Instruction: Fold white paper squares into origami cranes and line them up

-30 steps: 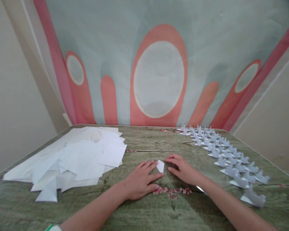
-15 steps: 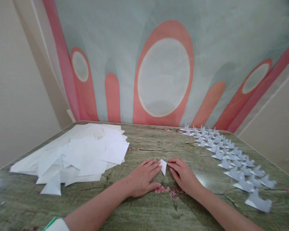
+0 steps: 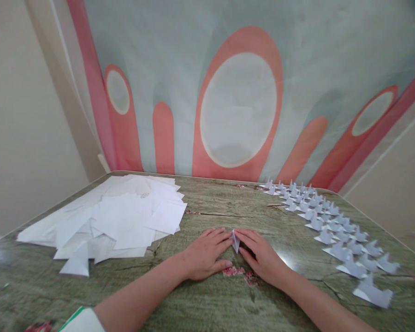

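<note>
A small folded piece of white paper (image 3: 235, 243) lies on the table between my hands, narrowing to a point toward me. One of its flaps looks raised along the right side. My left hand (image 3: 209, 253) rests flat with its fingers stretched out, fingertips on the paper's left edge. From the right, the fingers of my right hand (image 3: 259, 253) close on the paper's upper right edge, with the thumb lower down by its side. The right fingertips partly cover the paper.
A spread heap of white paper sheets (image 3: 124, 226) lies on the left, with a folded triangular piece (image 3: 78, 262) at its near edge. Several rows of folded paper birds (image 3: 339, 251) stand on the right. Behind the wood-patterned table (image 3: 207, 198) rises a painted wall panel (image 3: 180, 60).
My right hand has moved left onto the paper, and its flap now appears lifted and shaded. My left hand stays in place. The view has shifted slightly.
</note>
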A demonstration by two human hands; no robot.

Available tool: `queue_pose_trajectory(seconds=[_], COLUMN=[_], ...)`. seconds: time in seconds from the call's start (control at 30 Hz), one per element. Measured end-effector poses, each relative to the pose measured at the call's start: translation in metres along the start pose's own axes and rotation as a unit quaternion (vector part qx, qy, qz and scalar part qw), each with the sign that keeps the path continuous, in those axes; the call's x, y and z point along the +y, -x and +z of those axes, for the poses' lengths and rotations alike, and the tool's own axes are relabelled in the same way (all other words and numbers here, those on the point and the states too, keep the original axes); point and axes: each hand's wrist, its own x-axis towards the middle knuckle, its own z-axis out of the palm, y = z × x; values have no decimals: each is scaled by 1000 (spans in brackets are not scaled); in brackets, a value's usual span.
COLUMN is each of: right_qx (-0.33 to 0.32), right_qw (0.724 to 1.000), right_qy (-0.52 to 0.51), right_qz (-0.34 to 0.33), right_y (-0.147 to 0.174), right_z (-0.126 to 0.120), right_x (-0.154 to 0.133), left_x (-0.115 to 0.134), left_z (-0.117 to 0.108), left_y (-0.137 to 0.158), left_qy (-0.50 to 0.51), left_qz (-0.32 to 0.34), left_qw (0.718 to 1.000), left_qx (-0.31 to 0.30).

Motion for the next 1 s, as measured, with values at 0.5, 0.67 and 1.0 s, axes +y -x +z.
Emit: queue_pose_trajectory(seconds=[0.5,0.67,1.0], right_qx=[13,40,53], right_qw=[1000,998,989], right_qy=[6,-42,-89], right_qz=[-5,32,108], right_y=[-9,-12,-10], right_z=[1,-1,1], right_x=[9,8,10], left_x=[4,9,0], left_z=[-3,4,19], left_y=[-3,-16,-41], left_qy=[17,42,86], left_qz=[-5,-65,-195], left_qw=[999,993,962], left_qx=[39,92,171])
